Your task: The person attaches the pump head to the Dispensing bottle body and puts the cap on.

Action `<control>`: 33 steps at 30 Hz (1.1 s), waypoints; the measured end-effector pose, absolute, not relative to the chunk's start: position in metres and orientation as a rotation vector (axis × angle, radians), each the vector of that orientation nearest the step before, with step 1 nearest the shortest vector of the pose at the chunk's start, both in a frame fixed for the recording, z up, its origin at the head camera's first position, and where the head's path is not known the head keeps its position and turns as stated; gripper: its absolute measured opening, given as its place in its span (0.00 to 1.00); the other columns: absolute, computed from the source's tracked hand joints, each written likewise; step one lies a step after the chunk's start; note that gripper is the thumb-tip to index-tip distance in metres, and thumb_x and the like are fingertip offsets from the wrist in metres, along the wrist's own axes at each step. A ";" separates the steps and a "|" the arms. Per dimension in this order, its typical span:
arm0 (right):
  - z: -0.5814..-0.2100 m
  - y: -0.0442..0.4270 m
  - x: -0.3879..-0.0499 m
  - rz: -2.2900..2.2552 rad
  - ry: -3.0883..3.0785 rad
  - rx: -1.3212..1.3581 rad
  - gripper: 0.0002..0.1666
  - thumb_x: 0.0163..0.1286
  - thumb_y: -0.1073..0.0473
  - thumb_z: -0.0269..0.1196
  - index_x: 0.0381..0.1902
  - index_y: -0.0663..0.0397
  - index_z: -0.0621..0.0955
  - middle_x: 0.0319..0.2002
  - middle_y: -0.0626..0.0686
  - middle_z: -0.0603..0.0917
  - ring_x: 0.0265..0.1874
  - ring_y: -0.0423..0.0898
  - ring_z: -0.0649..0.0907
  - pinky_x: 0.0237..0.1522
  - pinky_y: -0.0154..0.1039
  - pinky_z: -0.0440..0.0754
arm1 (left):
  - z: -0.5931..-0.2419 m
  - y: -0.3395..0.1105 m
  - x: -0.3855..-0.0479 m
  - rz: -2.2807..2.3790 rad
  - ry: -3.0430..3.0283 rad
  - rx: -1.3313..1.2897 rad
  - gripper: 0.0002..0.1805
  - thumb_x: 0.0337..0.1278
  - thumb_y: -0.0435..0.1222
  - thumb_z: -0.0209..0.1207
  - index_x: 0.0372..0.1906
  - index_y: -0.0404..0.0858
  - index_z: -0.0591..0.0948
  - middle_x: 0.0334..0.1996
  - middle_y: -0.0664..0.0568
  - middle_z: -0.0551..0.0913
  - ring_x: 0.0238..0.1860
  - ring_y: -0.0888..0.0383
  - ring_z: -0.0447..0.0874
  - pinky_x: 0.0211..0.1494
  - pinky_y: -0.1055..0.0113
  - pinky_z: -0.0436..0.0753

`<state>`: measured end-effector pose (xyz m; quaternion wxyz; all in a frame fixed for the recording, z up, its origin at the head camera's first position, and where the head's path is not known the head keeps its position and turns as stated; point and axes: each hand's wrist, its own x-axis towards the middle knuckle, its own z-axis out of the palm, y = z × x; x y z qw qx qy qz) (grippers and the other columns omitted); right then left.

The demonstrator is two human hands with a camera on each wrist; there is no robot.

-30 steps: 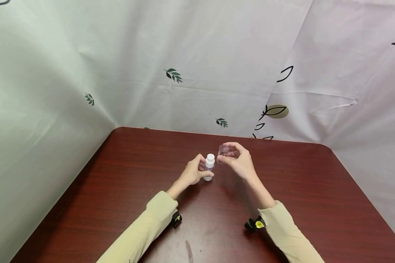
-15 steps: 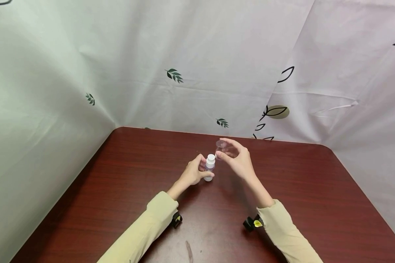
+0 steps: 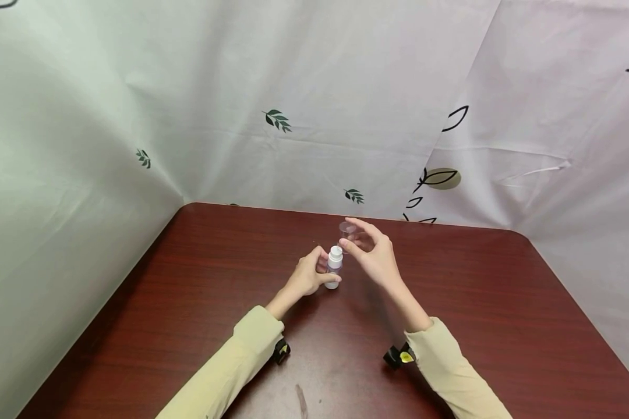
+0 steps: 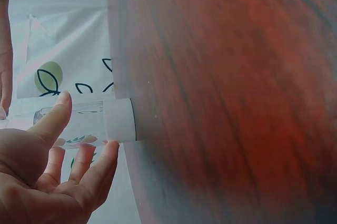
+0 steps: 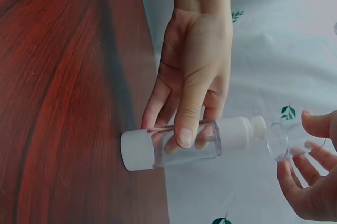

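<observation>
My left hand (image 3: 306, 274) grips a small pump bottle (image 3: 335, 262) between thumb and fingers. Its body is see-through, with a white base and a white top. The bottle stands upright, its base at the tabletop. In my right hand (image 3: 378, 259) is a clear, hollow cap (image 3: 347, 230), pinched between thumb and fingertips. From the right wrist, the cap's round rim (image 5: 278, 141) faces the white pump head (image 5: 258, 128), a small gap apart. The left wrist view catches the bottle's white base (image 4: 120, 120) beyond the left fingers; the cap is mostly out of that frame.
A dark red wood-grain table (image 3: 230, 250) lies under both hands. Pale cloth with leaf prints (image 3: 304, 157) hangs behind it and at both sides. Black wrist devices are strapped by the left sleeve (image 3: 259, 326) and right sleeve (image 3: 440, 349). A smear (image 3: 301, 401) marks the table's near part.
My right hand has moved the clear cap left and slightly upward, from beside the bottle's top to just above it. The left hand and bottle have hardly moved.
</observation>
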<state>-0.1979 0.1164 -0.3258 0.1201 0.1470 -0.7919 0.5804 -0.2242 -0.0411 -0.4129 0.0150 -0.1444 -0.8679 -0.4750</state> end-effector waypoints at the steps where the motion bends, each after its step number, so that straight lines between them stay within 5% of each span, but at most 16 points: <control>1: -0.326 0.116 -0.198 1.700 -2.313 0.437 0.25 0.60 0.70 0.67 0.57 0.64 0.78 0.47 0.66 0.83 0.44 0.57 0.81 0.50 0.38 0.81 | -0.413 -0.041 -0.224 -1.480 -2.703 -0.449 0.22 0.41 0.34 0.74 0.38 0.34 0.72 0.36 0.42 0.83 0.38 0.49 0.84 0.43 0.60 0.82; 10: -0.332 0.110 -0.199 1.723 -2.304 0.492 0.24 0.60 0.71 0.66 0.56 0.67 0.77 0.47 0.68 0.83 0.45 0.60 0.82 0.53 0.52 0.80 | -0.412 -0.041 -0.225 -1.496 -2.718 -0.408 0.22 0.42 0.34 0.73 0.39 0.35 0.72 0.36 0.43 0.83 0.39 0.51 0.83 0.44 0.60 0.82; 20: -0.368 0.114 -0.222 1.720 -2.314 0.484 0.27 0.58 0.66 0.69 0.56 0.59 0.76 0.48 0.61 0.83 0.44 0.52 0.83 0.50 0.39 0.82 | -0.412 -0.042 -0.224 -1.469 -2.718 -0.436 0.22 0.42 0.33 0.73 0.39 0.34 0.72 0.36 0.42 0.83 0.39 0.50 0.84 0.43 0.60 0.82; 33: -0.380 0.115 -0.221 1.733 -2.324 0.522 0.25 0.59 0.67 0.68 0.55 0.59 0.75 0.48 0.61 0.81 0.45 0.51 0.82 0.50 0.38 0.82 | -0.413 -0.041 -0.225 -1.475 -2.728 -0.393 0.22 0.42 0.34 0.74 0.38 0.36 0.73 0.36 0.44 0.83 0.38 0.51 0.84 0.43 0.61 0.82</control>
